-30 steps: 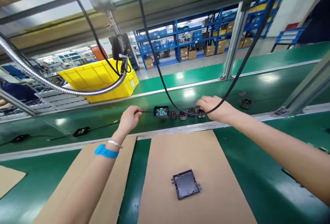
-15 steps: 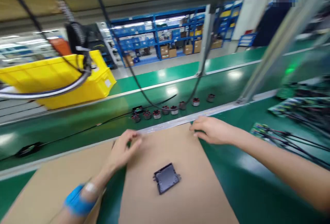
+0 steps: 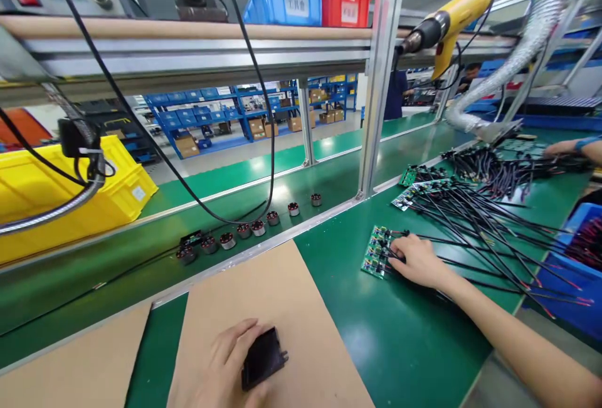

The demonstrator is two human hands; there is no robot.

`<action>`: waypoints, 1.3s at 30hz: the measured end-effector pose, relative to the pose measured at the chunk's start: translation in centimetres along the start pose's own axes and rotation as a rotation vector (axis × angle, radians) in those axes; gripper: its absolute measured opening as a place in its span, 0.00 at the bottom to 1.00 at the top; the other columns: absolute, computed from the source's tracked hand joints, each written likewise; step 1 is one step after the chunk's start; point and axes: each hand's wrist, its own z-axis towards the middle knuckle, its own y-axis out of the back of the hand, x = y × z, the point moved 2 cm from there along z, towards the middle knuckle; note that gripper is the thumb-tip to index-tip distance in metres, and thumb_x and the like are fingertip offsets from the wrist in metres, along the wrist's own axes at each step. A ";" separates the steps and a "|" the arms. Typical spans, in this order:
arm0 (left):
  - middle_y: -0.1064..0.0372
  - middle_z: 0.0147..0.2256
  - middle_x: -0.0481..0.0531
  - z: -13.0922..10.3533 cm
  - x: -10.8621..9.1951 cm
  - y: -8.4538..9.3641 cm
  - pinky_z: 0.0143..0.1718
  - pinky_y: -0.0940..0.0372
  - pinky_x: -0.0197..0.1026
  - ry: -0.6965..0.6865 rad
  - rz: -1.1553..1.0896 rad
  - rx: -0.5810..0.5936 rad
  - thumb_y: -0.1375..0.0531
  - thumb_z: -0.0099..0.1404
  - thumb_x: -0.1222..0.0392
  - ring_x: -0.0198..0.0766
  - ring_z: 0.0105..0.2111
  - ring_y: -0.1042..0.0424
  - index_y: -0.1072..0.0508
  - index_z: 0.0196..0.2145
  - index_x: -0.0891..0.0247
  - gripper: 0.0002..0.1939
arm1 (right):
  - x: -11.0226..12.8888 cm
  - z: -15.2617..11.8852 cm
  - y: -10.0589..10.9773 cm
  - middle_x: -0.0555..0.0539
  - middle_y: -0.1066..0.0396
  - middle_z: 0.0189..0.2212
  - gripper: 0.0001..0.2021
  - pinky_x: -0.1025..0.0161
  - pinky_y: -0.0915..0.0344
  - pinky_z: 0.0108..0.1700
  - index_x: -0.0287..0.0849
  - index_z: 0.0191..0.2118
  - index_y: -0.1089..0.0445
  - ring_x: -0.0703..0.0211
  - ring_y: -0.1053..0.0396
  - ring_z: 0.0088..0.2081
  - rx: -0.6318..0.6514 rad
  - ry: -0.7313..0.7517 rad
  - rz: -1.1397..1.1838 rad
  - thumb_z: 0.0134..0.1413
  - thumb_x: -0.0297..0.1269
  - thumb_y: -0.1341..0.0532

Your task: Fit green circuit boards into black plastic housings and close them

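Note:
My left hand (image 3: 226, 364) is closed around the near left side of a black plastic housing (image 3: 264, 359), an open shallow box with a small lug on its right. The housing is over a brown cardboard sheet (image 3: 254, 282). On the green bench to the right, my right hand (image 3: 418, 261) pinches the black wires at the edge of a green circuit board (image 3: 375, 251). Those wires trail off to the right behind my hand. My right fingertips are partly hidden among the wires.
Several small round motors (image 3: 258, 227) line the strip behind the cardboard. More wired boards (image 3: 423, 195) are heaped at right, near a blue bin (image 3: 571, 282) and another person's hand (image 3: 562, 148). A yellow heat gun (image 3: 451, 19) hangs above. A yellow crate (image 3: 117, 176) stands at left.
My view has swung right. My right hand has left the cardboard's far corner and reached the circuit board's wires. My left hand has come down from the cardboard's far edge onto the housing.

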 end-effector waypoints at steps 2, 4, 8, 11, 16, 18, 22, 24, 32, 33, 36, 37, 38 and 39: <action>0.35 0.55 0.57 1.7 -2.5 -0.1 0.54 0.36 0.50 0.073 -0.192 0.107 0.41 0.63 0.52 0.52 0.54 0.34 0.30 0.53 0.54 0.20 | 2.0 -0.7 0.3 0.46 0.33 0.25 0.08 0.55 0.40 0.37 0.43 0.29 0.36 0.52 0.36 0.32 -0.037 0.027 0.059 0.57 0.39 0.46; 0.35 0.55 0.58 3.9 -5.2 -1.3 0.53 0.36 0.48 0.205 -0.480 0.277 0.43 0.65 0.51 0.49 0.52 0.33 0.30 0.53 0.57 0.19 | 5.0 -2.1 1.2 0.47 0.34 0.27 0.08 0.55 0.40 0.39 0.43 0.31 0.38 0.54 0.36 0.34 -0.112 0.079 0.126 0.59 0.38 0.48; 0.29 0.48 0.60 8.1 -10.0 -4.9 0.45 0.33 0.44 0.373 -1.081 0.455 0.41 0.57 0.60 0.47 0.47 0.29 0.30 0.52 0.65 0.24 | 11.8 -6.1 4.1 0.47 0.36 0.30 0.02 0.54 0.41 0.39 0.44 0.34 0.40 0.54 0.38 0.36 -0.318 0.295 0.381 0.58 0.31 0.45; 0.26 0.38 0.56 9.1 -11.9 -5.4 0.36 0.34 0.40 0.354 -1.138 0.458 0.43 0.49 0.67 0.44 0.38 0.28 0.25 0.44 0.69 0.22 | 14.8 -8.4 7.1 0.47 0.35 0.31 0.07 0.51 0.38 0.40 0.45 0.39 0.39 0.52 0.36 0.36 -0.241 0.543 0.535 0.53 0.31 0.41; 0.26 0.35 0.51 9.5 -12.2 -0.7 0.42 0.35 0.41 0.035 -0.871 0.328 0.44 0.60 0.67 0.42 0.38 0.29 0.22 0.42 0.64 0.15 | 14.0 -8.2 12.4 0.42 0.34 0.49 0.27 0.44 0.38 0.53 0.51 0.58 0.44 0.43 0.37 0.53 -0.334 0.474 0.472 0.52 0.27 0.42; 0.26 0.35 0.51 10.0 -12.0 0.8 0.41 0.34 0.41 -0.094 -0.777 0.257 0.45 0.63 0.66 0.42 0.37 0.29 0.22 0.42 0.62 0.14 | 13.7 -7.3 13.4 0.42 0.38 0.54 0.30 0.45 0.38 0.55 0.51 0.61 0.46 0.44 0.40 0.56 -0.323 0.436 0.466 0.54 0.26 0.44; 0.25 0.38 0.55 10.9 -11.4 1.8 0.41 0.35 0.44 -0.225 -0.734 0.140 0.42 0.64 0.61 0.45 0.38 0.28 0.20 0.41 0.61 0.11 | 14.4 -5.6 13.3 0.37 0.42 0.57 0.34 0.44 0.40 0.57 0.47 0.64 0.49 0.41 0.43 0.59 -0.375 0.380 0.442 0.52 0.29 0.42; 0.24 0.37 0.56 10.9 -11.4 2.2 0.41 0.36 0.46 -0.277 -0.735 0.107 0.42 0.66 0.56 0.45 0.37 0.29 0.19 0.39 0.59 0.12 | 15.1 -4.5 11.9 0.37 0.39 0.55 0.31 0.45 0.39 0.56 0.44 0.61 0.43 0.41 0.40 0.56 -0.195 0.403 0.446 0.49 0.31 0.40; 0.23 0.30 0.55 10.0 -11.5 4.6 0.48 0.39 0.52 -0.417 -0.749 -0.045 0.43 0.63 0.38 0.46 0.34 0.29 0.18 0.34 0.55 0.21 | 16.4 -2.7 6.3 0.52 0.33 0.28 0.22 0.65 0.39 0.31 0.39 0.38 0.30 0.62 0.38 0.28 0.792 0.566 1.020 0.49 0.56 0.37; 0.22 0.35 0.56 9.9 -11.1 4.6 0.50 0.40 0.53 -0.388 -0.737 -0.085 0.42 0.63 0.39 0.48 0.40 0.29 0.19 0.37 0.55 0.20 | 16.6 -2.7 6.4 0.51 0.33 0.30 0.24 0.64 0.38 0.33 0.39 0.39 0.30 0.61 0.38 0.30 0.737 0.537 1.072 0.52 0.58 0.40; 0.33 0.57 0.55 9.0 -9.3 3.6 0.58 0.45 0.54 -0.150 -0.870 -0.275 0.38 0.60 0.41 0.52 0.57 0.38 0.30 0.56 0.53 0.28 | 17.1 -3.1 6.9 0.47 0.31 0.38 0.23 0.60 0.36 0.42 0.41 0.46 0.34 0.55 0.35 0.38 0.522 0.390 1.067 0.59 0.57 0.45; 0.38 0.60 0.55 8.5 -8.9 2.8 0.58 0.45 0.54 -0.047 -0.992 -0.305 0.39 0.60 0.40 0.53 0.59 0.40 0.35 0.60 0.53 0.33 | 17.3 -3.3 7.0 0.47 0.31 0.40 0.22 0.59 0.36 0.44 0.42 0.48 0.35 0.53 0.35 0.41 0.474 0.344 1.044 0.60 0.55 0.45; 0.39 0.60 0.56 8.0 -8.6 1.8 0.57 0.44 0.55 0.035 -1.129 -0.298 0.41 0.59 0.36 0.53 0.58 0.39 0.38 0.61 0.53 0.36 | 17.5 -3.6 7.1 0.46 0.31 0.42 0.20 0.58 0.36 0.45 0.43 0.49 0.36 0.52 0.34 0.42 0.448 0.311 1.010 0.60 0.54 0.45; 0.37 0.58 0.57 7.5 -8.6 0.8 0.55 0.41 0.55 0.083 -1.251 -0.256 0.43 0.59 0.32 0.54 0.56 0.36 0.38 0.61 0.55 0.38 | 17.8 -3.8 7.0 0.46 0.30 0.43 0.20 0.57 0.36 0.46 0.44 0.50 0.38 0.52 0.34 0.43 0.440 0.294 0.971 0.61 0.53 0.45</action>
